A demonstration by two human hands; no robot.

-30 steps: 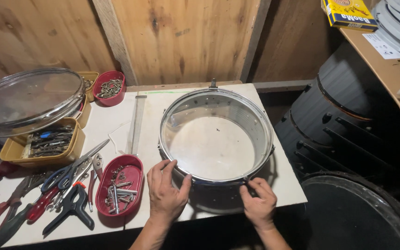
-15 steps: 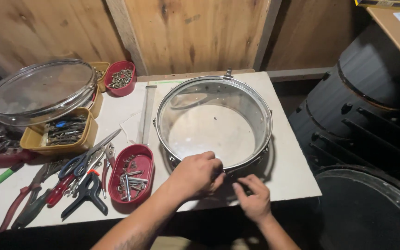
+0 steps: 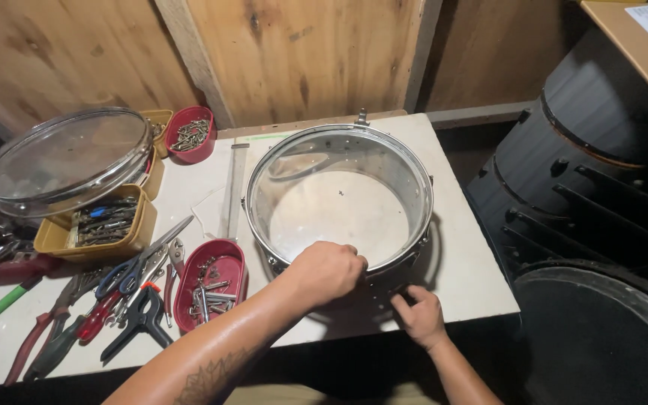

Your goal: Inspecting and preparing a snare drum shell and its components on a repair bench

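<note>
Red tray (image 3: pixel 228 259) of bolts, hands (image 3: pixel 328 271) grasping drum shell (image 3: pixel 339 202) rim.

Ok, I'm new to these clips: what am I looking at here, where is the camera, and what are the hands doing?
There is no machine: a person works with two bare hands, filmed by a camera worn on their head that looks down at a white table.

In the middle sits a shiny metal drum shell, open on top. The left hand rests, fingers curled, on its near rim. The right hand touches the shell's lower side wall near the table edge. Whether either hand grips a small part cannot be seen.

To the left lie a red tray of screws, pliers and cutters, a yellow tray of bits and a drum hoop with a clear skin. Black drums stand on the right.
</note>
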